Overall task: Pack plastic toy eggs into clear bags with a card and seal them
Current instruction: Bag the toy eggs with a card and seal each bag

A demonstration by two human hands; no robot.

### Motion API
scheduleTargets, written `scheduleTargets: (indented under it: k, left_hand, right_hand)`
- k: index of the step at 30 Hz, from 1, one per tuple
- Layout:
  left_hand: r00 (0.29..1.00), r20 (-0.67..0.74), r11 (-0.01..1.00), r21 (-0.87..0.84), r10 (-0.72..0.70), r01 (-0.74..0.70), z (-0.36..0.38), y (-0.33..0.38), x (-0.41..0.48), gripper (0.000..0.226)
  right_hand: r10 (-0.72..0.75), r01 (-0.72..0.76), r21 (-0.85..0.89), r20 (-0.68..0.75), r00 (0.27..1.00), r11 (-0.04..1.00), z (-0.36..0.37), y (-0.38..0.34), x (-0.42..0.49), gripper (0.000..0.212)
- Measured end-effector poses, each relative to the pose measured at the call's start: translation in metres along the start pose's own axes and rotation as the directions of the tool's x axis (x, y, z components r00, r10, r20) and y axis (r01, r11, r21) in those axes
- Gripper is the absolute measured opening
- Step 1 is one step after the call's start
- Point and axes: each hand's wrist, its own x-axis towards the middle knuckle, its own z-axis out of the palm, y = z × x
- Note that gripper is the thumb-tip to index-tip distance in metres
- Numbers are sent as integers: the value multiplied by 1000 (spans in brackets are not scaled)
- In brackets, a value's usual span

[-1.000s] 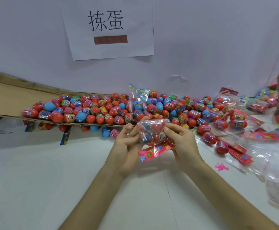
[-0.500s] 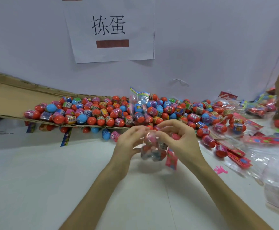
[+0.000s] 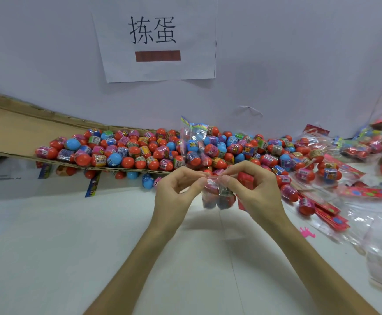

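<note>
Presently, head view: left hand [image 3: 175,192] and right hand [image 3: 259,192] both pinch the top of the bag [image 3: 217,189], fingers curled, thumbs near together. Bag hangs above the table [image 3: 71,246], eggs [image 3: 211,199] inside blurred. Red card [image 3: 245,179] shows against the right hand. Loose egg heap [image 3: 140,153] lies behind.

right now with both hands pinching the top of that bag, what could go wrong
The left hand and right hand pinch only the top edge of the bag; a slip could spill its eggs on the table. The red card by the right hand looks blurred and might catch in the seal. The loose eggs just behind could get knocked.
</note>
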Motion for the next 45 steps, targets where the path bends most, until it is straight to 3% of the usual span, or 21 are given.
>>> scheduleTargets:
  k: [3,13,17,21,27,33,36,40,45]
  left_hand:
    - [999,-50,1000,15,-14,14,1,-2,2,4]
    - [972,-103,962,-199,-211,188,7,-4,1,13]
    - [930,4,884,-311,-367,350,7,-4,0,17]
    - [873,173,844,-227,-456,486,9,-3,0,36]
    - [906,236,931,-17,-351,365,10,-7,-5,42]
    - [875,344,931,-3,-341,365,9,-9,-6,59]
    - [863,388,933,-19,-324,359,9,-10,-6,53]
    - [902,351,956,-54,-252,289,11,-10,-6,48]
    - [870,396,917,-139,-293,373,15,-12,-9,61]
  right_hand:
    - [27,-27,37,-6,1000,999,2,1,-1,18]
    - [74,-75,89,17,997,993,5,4,0,22]
    - [118,-121,68,37,992,990,3,8,1,13]
    - [207,-205,68,-28,978,976,1,13,3,16]
    - [360,-360,129,23,933,924,-1,11,6,12]
    - [445,-417,249,-64,893,874,-7,13,6,15]
    - [479,-433,300,-98,872,850,-9,16,7,10]
    - [544,-469,386,-107,832,794,-10,19,9,8]
    - [455,-395,251,-270,849,884,-9,20,7,9]
